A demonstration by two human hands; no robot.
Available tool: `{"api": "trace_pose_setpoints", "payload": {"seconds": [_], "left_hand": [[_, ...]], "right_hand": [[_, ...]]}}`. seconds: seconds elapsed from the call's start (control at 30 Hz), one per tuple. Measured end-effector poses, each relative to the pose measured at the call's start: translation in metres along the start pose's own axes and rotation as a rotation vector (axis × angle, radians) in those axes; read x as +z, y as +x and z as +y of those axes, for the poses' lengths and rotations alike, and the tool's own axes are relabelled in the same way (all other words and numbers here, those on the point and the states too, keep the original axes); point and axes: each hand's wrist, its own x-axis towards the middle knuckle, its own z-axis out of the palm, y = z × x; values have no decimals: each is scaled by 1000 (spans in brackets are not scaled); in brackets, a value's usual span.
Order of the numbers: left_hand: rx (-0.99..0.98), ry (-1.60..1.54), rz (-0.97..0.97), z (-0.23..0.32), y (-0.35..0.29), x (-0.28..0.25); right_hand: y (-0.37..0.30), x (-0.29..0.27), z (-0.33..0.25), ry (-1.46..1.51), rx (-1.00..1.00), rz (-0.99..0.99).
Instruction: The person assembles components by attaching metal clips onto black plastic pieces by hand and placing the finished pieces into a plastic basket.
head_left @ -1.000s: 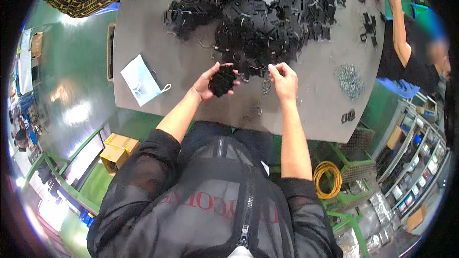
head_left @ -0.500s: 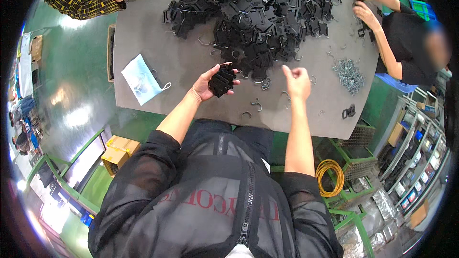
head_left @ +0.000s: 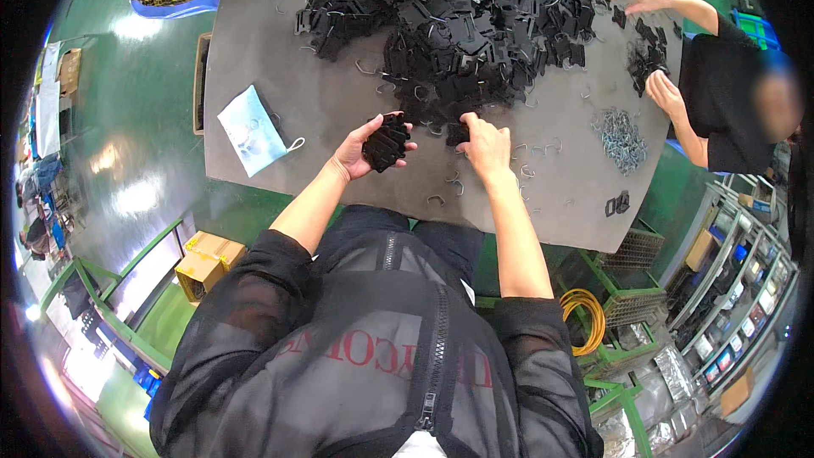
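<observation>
Black pieces (head_left: 386, 144) look like smooth plastic, hooks (head_left: 621, 144) shiny metal.

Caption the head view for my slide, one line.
Left hand cradles bunched black parts; right hand pinches a single black piece beside the heaped pile.

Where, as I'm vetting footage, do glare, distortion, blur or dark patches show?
Head view, left: white glare on the glossy green floor; head view, centre: small black parts in the bare left hand look dark; head view, right: the black-clad co-worker's head is blurred, grey tabletop bowed.
</observation>
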Motion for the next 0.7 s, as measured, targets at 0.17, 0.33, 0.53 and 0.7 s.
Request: {"api": "trace_pose_setpoints", "payload": {"seconds": [0.17, 0.33, 0.53, 0.7], "left_hand": [[5, -22, -23, -1, -1, 2], [21, -27, -8, 1, -2, 0], [29, -47, -21, 3, -1, -4], [65, -59, 28, 10, -4, -12]], "right_hand": [[0, 9, -9, -66, -29, 145], [12, -2, -12, 384, 308, 12], [20, 14, -22, 58, 381, 290], [28, -2, -31, 402, 466, -36]]}}
